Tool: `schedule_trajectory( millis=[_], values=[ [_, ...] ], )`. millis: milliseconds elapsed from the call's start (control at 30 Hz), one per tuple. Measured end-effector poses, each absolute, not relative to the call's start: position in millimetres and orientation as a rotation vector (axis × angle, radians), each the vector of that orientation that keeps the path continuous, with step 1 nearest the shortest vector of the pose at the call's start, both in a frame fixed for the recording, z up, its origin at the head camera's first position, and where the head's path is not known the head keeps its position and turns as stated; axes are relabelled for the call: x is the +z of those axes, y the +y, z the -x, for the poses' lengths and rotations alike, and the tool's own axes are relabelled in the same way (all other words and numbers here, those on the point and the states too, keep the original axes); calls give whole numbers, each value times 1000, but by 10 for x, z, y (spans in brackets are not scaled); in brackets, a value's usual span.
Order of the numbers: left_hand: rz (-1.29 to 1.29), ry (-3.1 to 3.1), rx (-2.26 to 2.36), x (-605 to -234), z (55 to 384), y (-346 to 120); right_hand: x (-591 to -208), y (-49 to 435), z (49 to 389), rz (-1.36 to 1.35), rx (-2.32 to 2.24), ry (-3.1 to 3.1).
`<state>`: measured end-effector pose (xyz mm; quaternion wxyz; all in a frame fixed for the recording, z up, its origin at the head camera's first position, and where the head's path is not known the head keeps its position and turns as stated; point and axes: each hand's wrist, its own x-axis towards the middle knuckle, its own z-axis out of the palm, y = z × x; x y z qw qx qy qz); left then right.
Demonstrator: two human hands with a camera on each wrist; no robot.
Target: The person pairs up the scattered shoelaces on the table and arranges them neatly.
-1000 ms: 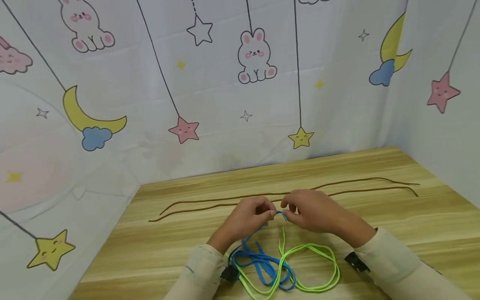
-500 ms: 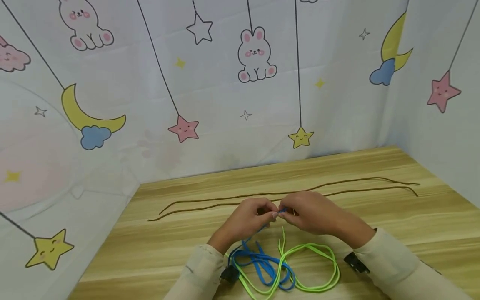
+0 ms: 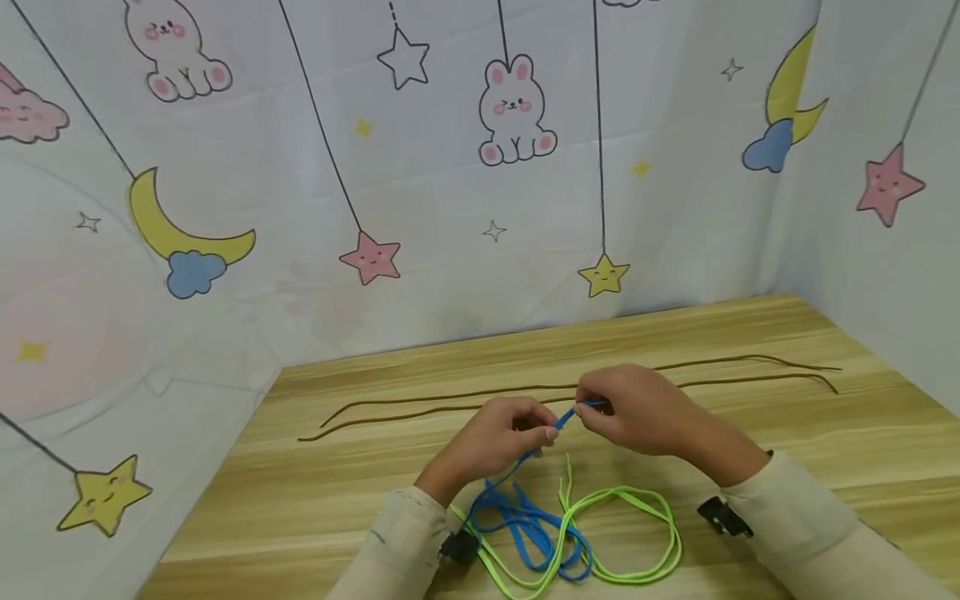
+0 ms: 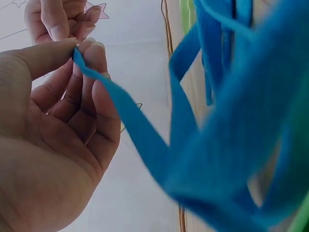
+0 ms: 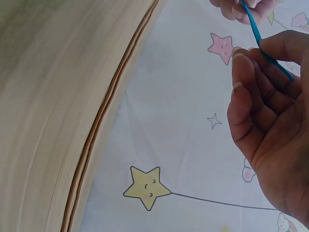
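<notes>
Between thumb and fingertips my left hand (image 3: 491, 437) pinches a flat blue shoelace (image 3: 531, 533); in the left wrist view the lace (image 4: 130, 118) runs from the pinch toward the camera. My right hand (image 3: 637, 412) pinches the same lace close to its end, and the tip (image 5: 285, 71) lies across the right palm. A short stretch of lace spans the two hands, above the table. The rest of the blue lace is heaped below the hands, tangled with a lime-green shoelace (image 3: 671, 546) that lies in loops.
Two thin brown cords (image 3: 420, 414) lie roughly parallel across the wooden table (image 3: 315, 500), behind the hands. A white cloth backdrop (image 3: 442, 192) with printed rabbits, stars and moons hangs behind and at both sides.
The right hand first closed in on the left and took the lace's end, then moved right and slightly up, drawing the lace out between the hands. The left hand stayed nearly in place.
</notes>
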<state>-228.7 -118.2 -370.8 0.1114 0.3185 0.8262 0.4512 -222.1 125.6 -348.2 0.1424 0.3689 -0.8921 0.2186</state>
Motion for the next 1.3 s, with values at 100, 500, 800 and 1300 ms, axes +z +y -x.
schedule_trajectory(
  millis=[100,500,800,1300],
  values=[
    [-932,2402,1337,-3710,2297,-1194,-3467,1291,2228,-1034,652,-2557],
    [-906,2318,1411,-3729,2344,-1236,-3419,1432,2286,-926,682,-2539],
    [-865,2306,1421,-3766,2354,-1234,-3402,1569,2314,-842,681,-2572],
    [-837,2259,1508,-3808,2388,-1376,-3319,1857,2352,-702,672,-2591]
  ],
)
